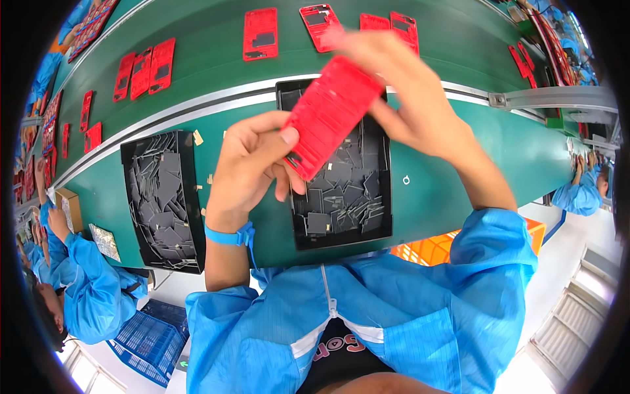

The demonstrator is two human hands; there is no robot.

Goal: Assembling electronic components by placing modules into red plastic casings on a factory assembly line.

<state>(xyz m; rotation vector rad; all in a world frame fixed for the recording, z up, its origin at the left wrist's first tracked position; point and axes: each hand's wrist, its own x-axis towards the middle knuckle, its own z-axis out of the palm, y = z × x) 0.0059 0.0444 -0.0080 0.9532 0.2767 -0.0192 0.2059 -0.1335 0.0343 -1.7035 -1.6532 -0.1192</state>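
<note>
A red plastic phone back cover [336, 117] is tilted in the air above the dark tray in front of me. My left hand [252, 154] pinches its lower left end, thumb on the face that shows. Beyond the cover's upper right corner, my right hand [410, 88] is blurred by motion. Its fingers stretch toward the left and its thumb lies apart from them, beside or behind the cover's edge. The black tray [344, 241] below holds many thin dark square pieces [351, 190], partly hidden by the cover and my left hand.
Another black tray [195, 243] of dark pieces stands to the left. Red covers [261, 34] lie spread along the green belt [210, 56] behind a metal rail [230, 98]. An orange crate [430, 249] sits below the table at right. A person in blue [98, 289] is at left.
</note>
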